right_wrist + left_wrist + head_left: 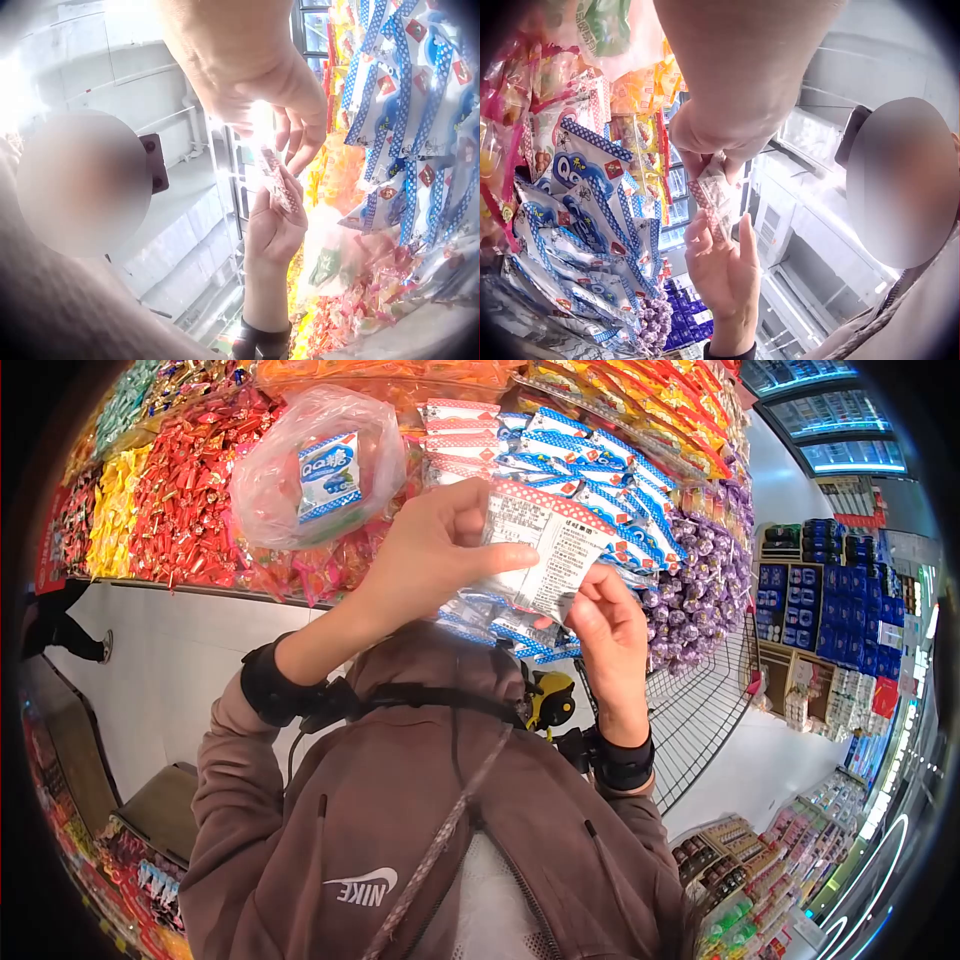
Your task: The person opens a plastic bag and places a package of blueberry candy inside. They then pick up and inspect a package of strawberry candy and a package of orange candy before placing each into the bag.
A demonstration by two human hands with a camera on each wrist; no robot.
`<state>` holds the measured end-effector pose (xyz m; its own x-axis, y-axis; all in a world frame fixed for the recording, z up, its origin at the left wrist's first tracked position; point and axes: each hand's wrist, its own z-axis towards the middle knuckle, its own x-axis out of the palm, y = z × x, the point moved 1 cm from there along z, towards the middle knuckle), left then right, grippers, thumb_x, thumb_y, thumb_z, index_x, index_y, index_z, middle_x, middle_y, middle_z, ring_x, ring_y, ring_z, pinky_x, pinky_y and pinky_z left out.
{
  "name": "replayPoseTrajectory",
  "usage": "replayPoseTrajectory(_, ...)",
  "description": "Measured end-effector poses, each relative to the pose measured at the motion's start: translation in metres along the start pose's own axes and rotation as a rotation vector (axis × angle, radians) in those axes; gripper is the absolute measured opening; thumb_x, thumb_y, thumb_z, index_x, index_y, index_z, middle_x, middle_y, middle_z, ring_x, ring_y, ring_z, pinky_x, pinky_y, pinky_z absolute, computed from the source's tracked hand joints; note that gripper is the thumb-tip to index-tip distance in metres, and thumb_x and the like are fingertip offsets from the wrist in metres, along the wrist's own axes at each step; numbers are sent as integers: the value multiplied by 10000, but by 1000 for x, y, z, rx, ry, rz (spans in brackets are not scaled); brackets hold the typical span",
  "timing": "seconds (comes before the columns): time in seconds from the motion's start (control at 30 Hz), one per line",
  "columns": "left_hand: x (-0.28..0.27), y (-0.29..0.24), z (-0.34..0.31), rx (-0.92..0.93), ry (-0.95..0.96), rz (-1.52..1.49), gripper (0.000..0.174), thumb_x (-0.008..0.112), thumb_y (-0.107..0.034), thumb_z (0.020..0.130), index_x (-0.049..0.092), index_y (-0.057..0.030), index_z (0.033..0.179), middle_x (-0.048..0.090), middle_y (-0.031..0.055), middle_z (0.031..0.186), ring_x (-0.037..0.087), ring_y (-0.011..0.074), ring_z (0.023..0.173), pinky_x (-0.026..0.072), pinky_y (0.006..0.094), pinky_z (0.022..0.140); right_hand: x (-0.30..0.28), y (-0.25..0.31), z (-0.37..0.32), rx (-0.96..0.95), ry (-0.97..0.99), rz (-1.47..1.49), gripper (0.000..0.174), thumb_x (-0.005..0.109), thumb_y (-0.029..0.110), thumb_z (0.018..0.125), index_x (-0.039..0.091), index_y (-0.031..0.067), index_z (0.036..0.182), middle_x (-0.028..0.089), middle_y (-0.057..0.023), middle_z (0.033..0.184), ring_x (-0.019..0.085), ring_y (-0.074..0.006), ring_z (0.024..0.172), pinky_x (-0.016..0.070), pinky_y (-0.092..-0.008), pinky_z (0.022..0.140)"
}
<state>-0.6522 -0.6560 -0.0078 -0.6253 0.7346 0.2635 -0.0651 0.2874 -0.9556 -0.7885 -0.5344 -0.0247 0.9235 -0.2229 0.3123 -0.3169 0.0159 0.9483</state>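
Head view: left hand (430,550) and right hand (600,625) both pinch the packet (555,545), label showing, above the front edge of the candy bin (180,650).

Left wrist: only fingertips on the packet (714,199). A slip could drop it among the blue packets (585,180).

Right wrist: the plastic bag (322,262) hangs close and might snag.

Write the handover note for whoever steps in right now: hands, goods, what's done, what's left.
Left hand: pinches the packet by its upper edge; the plastic bag sits beside it, grip on the bag unclear.
Right hand: pinches the packet's lower corner.
Packet: held before the display's blue-and-white packets, printed back toward the person.
Done: one blue packet is in the bag.
Left: probably bagging or returning the held one.
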Motion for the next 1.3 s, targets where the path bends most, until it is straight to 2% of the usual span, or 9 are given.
replayPoseTrajectory(0.07, 2, -4, -5, -43, -15, 30, 384, 636, -63, 716, 449, 28, 1039, 600, 84, 873, 560, 92, 758, 463, 224, 643, 5, 2, 2, 13, 1, 7, 231, 520, -18, 786, 446, -20, 1005, 553, -92, 947, 525, -136, 872, 474, -239, 644)
replayPoseTrajectory(0.13, 7, -6, -9, -49, -42, -26, 373, 624, -47, 723, 446, 28, 1042, 591, 92, 907, 553, 103, 821, 456, 237, 702, 5, 2, 1, 15, -25, 1, 211, 511, -21, 789, 452, -23, 992, 557, -96, 947, 532, -130, 854, 470, -235, 631)
replayPoseTrajectory(0.23, 4, 4, -15, 42, 37, -33, 350, 604, -26, 736, 442, 25, 1042, 584, 85, 928, 541, 90, 839, 447, 225, 706, 1, 1, 0, 4, -54, 15, 189, 505, -27, 789, 461, -28, 973, 565, -99, 925, 542, -121, 817, 466, -231, 604)
replayPoseTrajectory(0.33, 3, -2, -22, -36, 95, -122, 343, 588, -12, 747, 434, 25, 1052, 577, 80, 951, 530, 85, 867, 440, 224, 730, -1, 2, -2, -11, -60, 17, 168, 501, -34, 787, 468, -30, 952, 574, -97, 897, 548, -114, 781, 460, -229, 579)
replayPoseTrajectory(0.43, 3, -4, -23, -35, 132, -114, 346, 579, -16, 756, 430, 25, 1065, 578, 75, 954, 532, 95, 883, 438, 227, 745, -1, 2, -3, -16, -56, 13, 146, 502, -38, 784, 469, -26, 926, 577, -97, 887, 549, -111, 768, 458, -229, 568)
replayPoseTrajectory(0.83, 2, 0, -31, -19, 166, -85, 394, 547, 4, 770, 401, 25, 1136, 568, 114, 1016, 529, 136, 949, 440, 259, 798, 1, 1, -8, -69, -28, -22, 118, 528, -35, 770, 456, 2, 856, 587, -95, 858, 555, -98, 749, 466, -212, 571)
replayPoseTrajectory(1.3, 2, 1, -30, -16, 168, -90, 431, 550, 6, 769, 381, 22, 1166, 566, 114, 1020, 525, 142, 958, 441, 260, 802, 1, 2, -6, -70, -10, -6, 120, 520, -56, 763, 456, -1, 849, 587, -98, 858, 557, -103, 763, 470, -214, 569)
